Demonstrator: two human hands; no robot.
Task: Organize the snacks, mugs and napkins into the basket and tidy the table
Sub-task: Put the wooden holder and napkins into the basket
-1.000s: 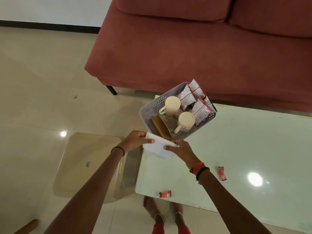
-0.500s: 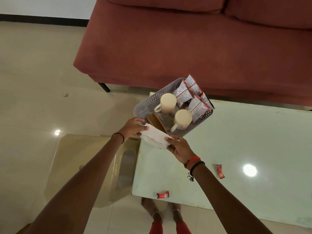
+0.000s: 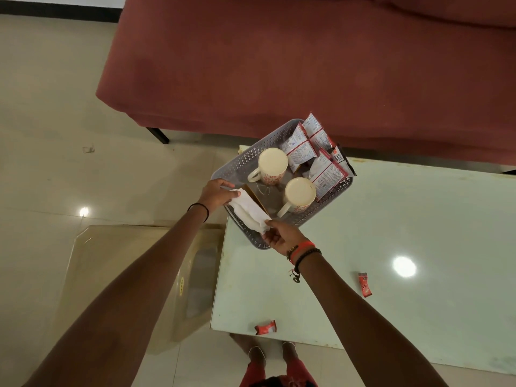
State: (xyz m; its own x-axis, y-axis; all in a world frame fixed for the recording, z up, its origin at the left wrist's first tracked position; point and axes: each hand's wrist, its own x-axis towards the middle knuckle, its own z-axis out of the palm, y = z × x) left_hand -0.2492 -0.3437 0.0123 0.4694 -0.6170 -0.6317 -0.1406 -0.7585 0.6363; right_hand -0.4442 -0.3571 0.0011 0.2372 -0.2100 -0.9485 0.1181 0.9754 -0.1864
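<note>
Head view: left hand [image 3: 216, 192] and right hand [image 3: 283, 237] pinch the napkin [image 3: 250, 213], apparently over the basket [image 3: 245, 160].

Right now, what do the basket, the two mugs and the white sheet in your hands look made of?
Basket: probably grey plastic, matte, with moulded perforated walls. Far mug and near mug: glazed ceramic by the look, cream with a red pattern and thick handles. White sheet: soft paper, likely a napkin, creased and limp where the left hand and right hand pinch it.
</note>
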